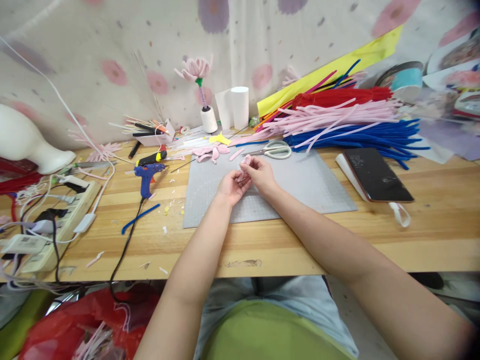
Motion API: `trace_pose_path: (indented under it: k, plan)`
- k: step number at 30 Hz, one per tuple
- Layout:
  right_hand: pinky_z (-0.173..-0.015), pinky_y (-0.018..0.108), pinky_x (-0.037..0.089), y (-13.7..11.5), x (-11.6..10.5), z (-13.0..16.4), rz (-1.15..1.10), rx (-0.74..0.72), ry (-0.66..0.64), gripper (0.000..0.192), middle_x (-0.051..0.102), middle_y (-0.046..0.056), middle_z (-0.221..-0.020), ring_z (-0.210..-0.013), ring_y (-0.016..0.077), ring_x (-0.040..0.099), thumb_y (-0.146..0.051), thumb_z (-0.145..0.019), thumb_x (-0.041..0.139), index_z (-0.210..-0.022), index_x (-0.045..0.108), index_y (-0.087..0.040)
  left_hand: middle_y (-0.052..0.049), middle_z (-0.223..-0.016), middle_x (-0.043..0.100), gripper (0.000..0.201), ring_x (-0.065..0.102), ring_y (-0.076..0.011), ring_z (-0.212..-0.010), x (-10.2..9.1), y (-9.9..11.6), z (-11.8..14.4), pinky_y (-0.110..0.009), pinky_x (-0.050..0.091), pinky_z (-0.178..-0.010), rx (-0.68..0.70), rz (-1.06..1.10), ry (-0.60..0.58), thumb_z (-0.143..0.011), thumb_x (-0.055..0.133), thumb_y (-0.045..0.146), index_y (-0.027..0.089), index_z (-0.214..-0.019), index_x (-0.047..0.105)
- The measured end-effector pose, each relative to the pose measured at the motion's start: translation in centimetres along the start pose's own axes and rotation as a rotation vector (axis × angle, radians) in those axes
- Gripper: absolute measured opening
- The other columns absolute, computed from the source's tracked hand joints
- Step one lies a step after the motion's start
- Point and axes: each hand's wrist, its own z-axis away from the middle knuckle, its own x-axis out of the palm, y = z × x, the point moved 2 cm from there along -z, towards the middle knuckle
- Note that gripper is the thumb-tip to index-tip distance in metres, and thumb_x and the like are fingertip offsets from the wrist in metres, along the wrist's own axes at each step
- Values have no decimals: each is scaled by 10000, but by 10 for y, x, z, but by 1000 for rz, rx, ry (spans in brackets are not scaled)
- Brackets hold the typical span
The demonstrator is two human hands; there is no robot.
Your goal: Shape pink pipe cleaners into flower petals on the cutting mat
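Pipe cleaner (245, 161) pinched between both hands (245, 179).

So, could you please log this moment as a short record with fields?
Setting: wooden table with a grey cutting mat
Left hand: pinching a pink pipe cleaner piece
Right hand: gripping the same piece
Behind hands: scissors, loose pink petals
Left of mat: blue glue gun, power strip
Right: pipe cleaner bundles, phone
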Motion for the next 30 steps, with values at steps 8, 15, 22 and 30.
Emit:
trace_pose_path:
  k: [8,15,22,30]
  plan:
    - [-540,262,367,-2,-9,-4,-76,12,-10,260,479,-28,-585,-551,111,456,-379,-617,640,-640,454,-199,-17,-686,632,60,616,-107,-674,1,-2,4,-283,499,-724,200,-260,33,-740,539,149,141,-682,554]
    - [-471,228,271,0,-19,-6,-17,51,-288,315,451,-49,-547,-482,63,366,-413,-573,683,-608,475,-178,11,-562,567,118,569,-88,-579,-7,-11,4,-308,516,-700,368,-555,45,-760,570,160,123,-652,538]
    - [-467,223,271,3,-21,-8,-50,39,-271,313,442,-58,-550,-484,59,363,-378,-578,686,-605,443,-183,-27,-629,616,142,606,-101,-613,-5,-12,3,-323,518,-725,256,-581,-20,-782,572,219,109,-691,571]
    - [-495,226,283,5,-23,-7,35,39,-300,273,476,-48,-555,-510,65,392,-336,-568,688,-598,476,-166,-25,-601,646,57,624,-103,-564,-9,-5,10,-284,515,-690,168,-697,-59,-756,584,138,107,-712,564]
